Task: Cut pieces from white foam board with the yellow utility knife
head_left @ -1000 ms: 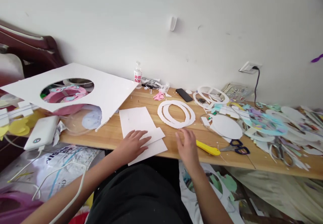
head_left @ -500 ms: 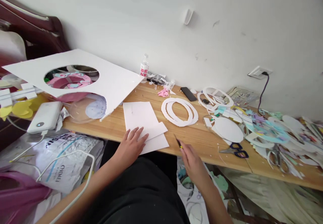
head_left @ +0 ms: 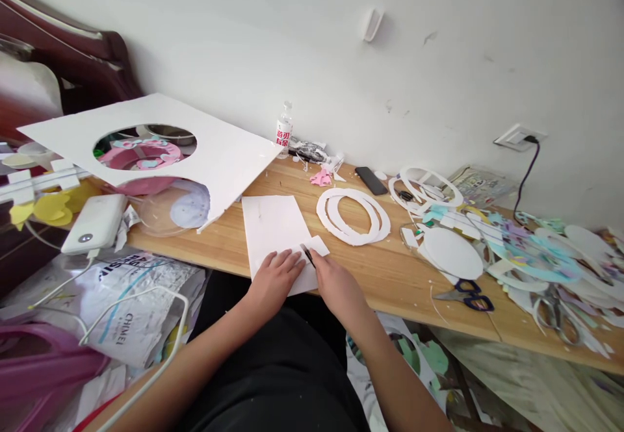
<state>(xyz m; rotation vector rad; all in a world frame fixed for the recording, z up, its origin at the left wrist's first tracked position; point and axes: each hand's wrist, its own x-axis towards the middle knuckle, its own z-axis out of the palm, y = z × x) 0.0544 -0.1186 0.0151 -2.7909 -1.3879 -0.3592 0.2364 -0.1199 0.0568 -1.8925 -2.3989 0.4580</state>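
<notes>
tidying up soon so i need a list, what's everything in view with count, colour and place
sheet: one, white, under left hand
strip: one, white, across the sheet
knife: one, dark tip, in right hand
rings: two overlapping, white, right of sheet
board: one, white, table's left
bottle: one, clear, near wall
phone: one, black, behind rings
scissors: two pairs, dark blue and greyish, table's right
scraps: many, mixed colours, table's right
power bank: one, white, table's left
socket: one, white, on wall
table: one, brown, against wall
left hand: one, bare, over strip
right hand: one, bare, holding knife
</notes>
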